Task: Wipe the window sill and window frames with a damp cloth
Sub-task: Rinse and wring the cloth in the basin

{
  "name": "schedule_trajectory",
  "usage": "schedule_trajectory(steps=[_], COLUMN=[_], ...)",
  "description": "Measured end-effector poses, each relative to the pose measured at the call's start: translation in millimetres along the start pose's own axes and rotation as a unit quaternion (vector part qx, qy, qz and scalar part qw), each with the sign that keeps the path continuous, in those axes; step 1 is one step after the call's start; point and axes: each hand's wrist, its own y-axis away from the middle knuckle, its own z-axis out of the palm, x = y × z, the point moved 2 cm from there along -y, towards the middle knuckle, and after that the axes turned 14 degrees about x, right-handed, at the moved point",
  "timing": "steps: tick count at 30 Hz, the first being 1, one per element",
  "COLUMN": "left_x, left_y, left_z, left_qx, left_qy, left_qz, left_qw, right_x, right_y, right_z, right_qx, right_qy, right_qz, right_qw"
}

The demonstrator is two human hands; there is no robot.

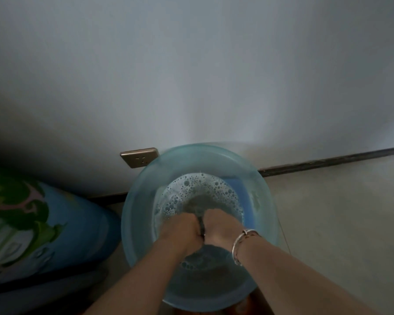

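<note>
A person bends over a round, see-through blue basin (146, 214) that sits on the floor (339, 212) right next to a pale wall (191, 64). The basin has water (191, 201) in it, and the water is full of little white soap bubbles (203, 185), thick along the far side. Both hands are down in the basin, close together, knuckles almost touching. The left hand (180, 230) is curled into a tight fist, and the right hand (221, 228) is curled the same way beside it. Between them a dark, wet cloth (201, 227) shows as a thin strip, and each hand grips its own side of it. Most of the cloth is hidden inside the fists, so I cannot tell its real colour or how big it is. A bit more of it seems to hang down into the water on the far side of the hands. A silver bracelet (239, 242) sits around the right wrist. Both bare arms reach in from the near edge. On the wall, just past the left rim of the basin, there is a shiny gold wall socket (139, 157). A dark strip (328, 162) runs along the bottom of the wall where it meets the floor. Off to the left lies something big and soft (32, 223), blue with green and pink pictures on it. The room is dim.
</note>
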Motion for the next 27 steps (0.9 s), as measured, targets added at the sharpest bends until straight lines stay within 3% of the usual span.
schedule_trajectory(steps=[2, 5, 7, 8, 10, 12, 13, 15, 17, 19, 21, 23, 25, 27], left_x=[-2, -8, -11, -12, -11, -14, -16, -19, -19, -17, -11, -5, -1, -3], left_y=[-4, -12, -12, -14, -18, -21, -19, -15, -12, -12, -15, -21, -25, -26], left_z=[7, 14, 10, 8, 3, -3, -6, -5, -3, -4, -13, -17, -16, -17], left_qx=[-0.024, -0.137, -0.218, -0.221, -0.137, 0.030, 0.110, 0.200, 0.212, 0.181, 0.144, 0.115, 0.092, 0.072], left_qy=[0.111, 0.295, 0.339, 0.340, 0.311, 0.224, 0.152, 0.039, -0.028, -0.060, -0.105, -0.159, -0.141, -0.067], left_qz=[-0.056, -0.150, -0.198, -0.200, -0.175, -0.113, -0.071, 0.042, 0.146, 0.212, 0.240, 0.206, 0.107, 0.011], left_qw=[0.992, 0.934, 0.894, 0.892, 0.924, 0.968, 0.980, 0.978, 0.966, 0.959, 0.954, 0.959, 0.980, 0.995], right_x=[0, 1, 0, 0, -1, -6, -6, -6, -6, -2, -1, -7, -13, -18], right_y=[0, -3, -5, -5, -6, -11, -15, -22, -17, -11, -11, -15, -16, -16], right_z=[-1, -6, -10, -11, -11, -12, -12, -10, -14, -17, -14, -11, -15, -20], right_qx=[0.056, 0.130, 0.171, 0.185, 0.207, 0.196, 0.156, -0.032, -0.210, -0.273, -0.217, -0.083, 0.039, 0.115], right_qy=[0.071, 0.125, 0.131, 0.129, 0.099, 0.033, -0.034, -0.216, -0.322, -0.305, -0.194, -0.088, -0.003, 0.083], right_qz=[-0.049, -0.133, -0.174, -0.177, -0.135, -0.042, 0.012, 0.095, 0.138, 0.137, 0.106, 0.050, 0.018, -0.036], right_qw=[0.995, 0.975, 0.961, 0.958, 0.964, 0.979, 0.987, 0.971, 0.913, 0.902, 0.951, 0.991, 0.999, 0.989])
